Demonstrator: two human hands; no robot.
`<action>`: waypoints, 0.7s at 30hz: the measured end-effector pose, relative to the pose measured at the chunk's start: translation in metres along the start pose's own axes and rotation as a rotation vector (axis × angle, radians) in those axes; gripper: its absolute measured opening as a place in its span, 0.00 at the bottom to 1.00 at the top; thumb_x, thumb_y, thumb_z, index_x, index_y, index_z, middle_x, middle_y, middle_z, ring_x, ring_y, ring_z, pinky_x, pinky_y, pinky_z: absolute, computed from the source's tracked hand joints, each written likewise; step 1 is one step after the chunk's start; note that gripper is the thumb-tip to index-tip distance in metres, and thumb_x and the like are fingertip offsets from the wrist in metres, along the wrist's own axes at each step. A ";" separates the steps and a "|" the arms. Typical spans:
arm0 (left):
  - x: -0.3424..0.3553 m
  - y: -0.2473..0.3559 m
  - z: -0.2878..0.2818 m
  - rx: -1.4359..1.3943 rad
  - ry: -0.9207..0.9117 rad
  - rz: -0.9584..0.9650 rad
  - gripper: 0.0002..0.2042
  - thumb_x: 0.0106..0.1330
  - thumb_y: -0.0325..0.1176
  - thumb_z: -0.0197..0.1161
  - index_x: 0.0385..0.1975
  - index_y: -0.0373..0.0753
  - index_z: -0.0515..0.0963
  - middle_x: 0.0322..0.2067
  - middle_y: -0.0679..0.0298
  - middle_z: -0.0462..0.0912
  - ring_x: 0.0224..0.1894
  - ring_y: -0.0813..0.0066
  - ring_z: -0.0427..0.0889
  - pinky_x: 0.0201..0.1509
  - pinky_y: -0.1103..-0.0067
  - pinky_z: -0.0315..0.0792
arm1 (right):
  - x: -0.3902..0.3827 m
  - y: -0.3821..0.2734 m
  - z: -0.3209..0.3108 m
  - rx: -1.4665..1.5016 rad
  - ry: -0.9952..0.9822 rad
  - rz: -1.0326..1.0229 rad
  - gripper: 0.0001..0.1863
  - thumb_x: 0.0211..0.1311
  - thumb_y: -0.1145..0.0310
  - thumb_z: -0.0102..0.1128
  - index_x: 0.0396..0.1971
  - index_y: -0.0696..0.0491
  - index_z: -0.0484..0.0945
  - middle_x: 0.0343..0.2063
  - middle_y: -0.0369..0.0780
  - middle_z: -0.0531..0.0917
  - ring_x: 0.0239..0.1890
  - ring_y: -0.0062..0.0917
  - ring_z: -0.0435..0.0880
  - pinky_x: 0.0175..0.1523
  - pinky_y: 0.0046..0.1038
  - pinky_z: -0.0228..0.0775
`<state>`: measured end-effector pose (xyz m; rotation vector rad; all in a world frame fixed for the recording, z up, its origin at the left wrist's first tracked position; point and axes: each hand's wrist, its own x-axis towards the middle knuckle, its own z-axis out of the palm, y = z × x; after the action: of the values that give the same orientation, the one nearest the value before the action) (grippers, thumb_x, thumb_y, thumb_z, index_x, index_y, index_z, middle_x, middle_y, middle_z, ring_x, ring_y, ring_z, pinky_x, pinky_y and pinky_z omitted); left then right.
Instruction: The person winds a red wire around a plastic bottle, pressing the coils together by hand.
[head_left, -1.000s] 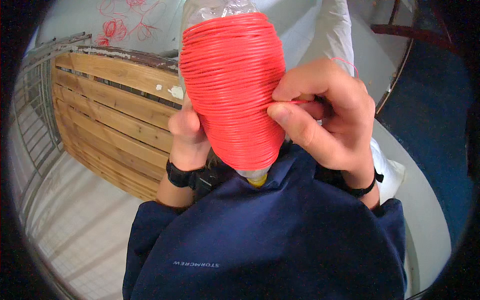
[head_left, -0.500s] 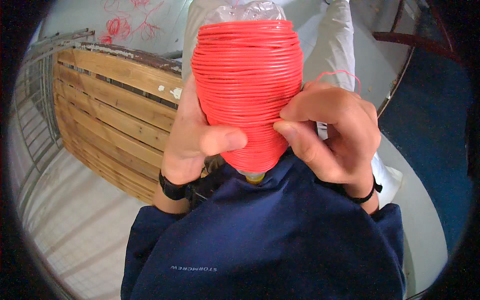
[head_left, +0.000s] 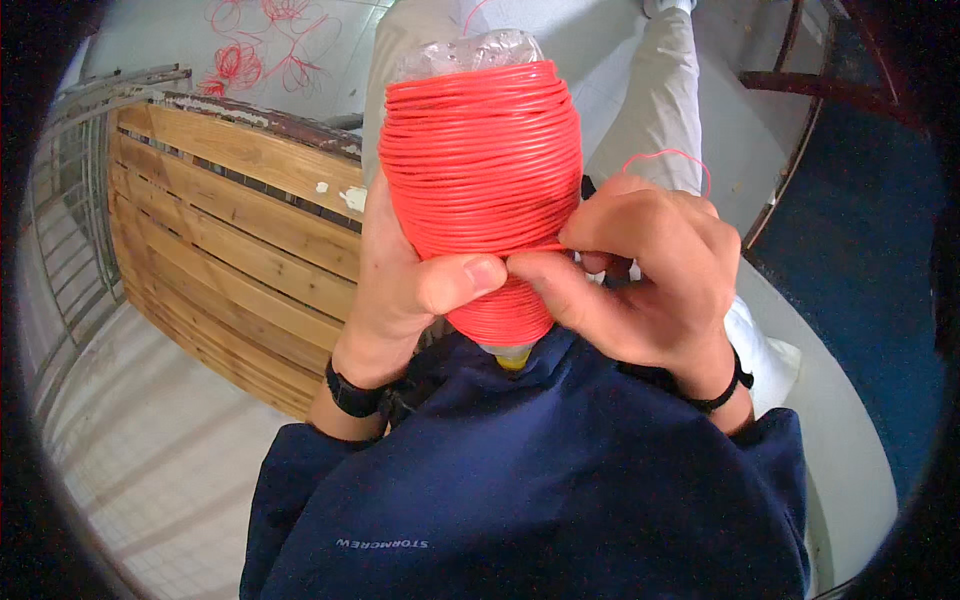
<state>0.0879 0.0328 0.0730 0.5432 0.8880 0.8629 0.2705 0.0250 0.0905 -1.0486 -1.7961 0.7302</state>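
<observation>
A clear plastic bottle (head_left: 490,52) rests against my dark blue shirt, its base pointing away and its yellow cap (head_left: 513,362) toward me. Tight turns of thin red cord (head_left: 480,160) cover most of its body. My left hand (head_left: 395,275) is wrapped round the bottle's left side, thumb pressing on the lower turns. On the right, my right hand (head_left: 660,265) pinches a strand of the cord between thumb and forefinger, close against the winding and almost touching the left thumb. From behind the right hand a loose loop of cord arcs up. The left fingers are hidden behind the bottle.
At left stands a wooden slatted bench (head_left: 235,225), with a metal rack (head_left: 75,200) beyond it. Tangled red cord (head_left: 240,65) lies on the floor at the far left. A dark red metal frame (head_left: 800,85) stands at the far right, near a dark blue surface (head_left: 850,230).
The bottle has shifted slightly left and tilted a little. My right thumb has moved left, meeting the left thumb, and a cord strand now shows at the pinch.
</observation>
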 end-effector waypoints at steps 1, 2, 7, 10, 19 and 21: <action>0.000 -0.001 -0.002 0.040 -0.002 0.044 0.40 0.42 0.34 0.74 0.59 0.31 0.64 0.50 0.56 0.78 0.51 0.66 0.80 0.58 0.71 0.72 | 0.000 0.000 0.000 -0.029 0.013 -0.023 0.17 0.39 0.74 0.79 0.25 0.57 0.75 0.17 0.37 0.79 0.15 0.22 0.75 0.20 0.22 0.64; 0.000 -0.002 -0.004 0.080 -0.003 0.085 0.41 0.42 0.34 0.75 0.59 0.31 0.64 0.50 0.56 0.77 0.51 0.67 0.79 0.58 0.71 0.72 | -0.001 -0.001 0.001 -0.040 0.018 -0.028 0.18 0.39 0.74 0.80 0.25 0.56 0.75 0.17 0.37 0.79 0.15 0.22 0.75 0.20 0.21 0.64; 0.000 -0.004 0.001 0.080 -0.014 0.075 0.42 0.41 0.35 0.75 0.60 0.31 0.63 0.51 0.56 0.77 0.51 0.67 0.79 0.58 0.71 0.72 | -0.007 -0.001 0.002 -0.088 0.120 -0.084 0.19 0.38 0.74 0.81 0.25 0.57 0.75 0.16 0.37 0.78 0.14 0.22 0.75 0.20 0.21 0.64; 0.000 -0.005 -0.001 0.062 -0.027 0.060 0.43 0.41 0.35 0.75 0.60 0.31 0.62 0.52 0.56 0.77 0.52 0.67 0.79 0.59 0.71 0.72 | -0.006 -0.001 0.000 -0.031 0.093 -0.059 0.18 0.39 0.76 0.80 0.25 0.57 0.75 0.17 0.38 0.79 0.15 0.24 0.76 0.20 0.22 0.66; -0.008 -0.014 -0.001 -0.024 -0.015 0.046 0.43 0.43 0.39 0.72 0.62 0.31 0.61 0.54 0.55 0.75 0.54 0.64 0.78 0.61 0.70 0.71 | -0.013 0.003 -0.008 0.064 -0.012 -0.032 0.12 0.45 0.79 0.74 0.26 0.58 0.76 0.21 0.41 0.81 0.18 0.26 0.78 0.24 0.23 0.67; -0.010 -0.015 -0.002 -0.033 -0.010 0.044 0.43 0.43 0.39 0.72 0.62 0.31 0.61 0.54 0.55 0.75 0.54 0.63 0.78 0.61 0.70 0.71 | -0.013 0.002 -0.011 0.074 -0.035 0.010 0.12 0.45 0.78 0.73 0.26 0.59 0.76 0.21 0.41 0.81 0.18 0.26 0.78 0.24 0.23 0.67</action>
<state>0.0887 0.0170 0.0655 0.5391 0.8544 0.9124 0.2839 0.0147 0.0881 -1.0021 -1.7816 0.8195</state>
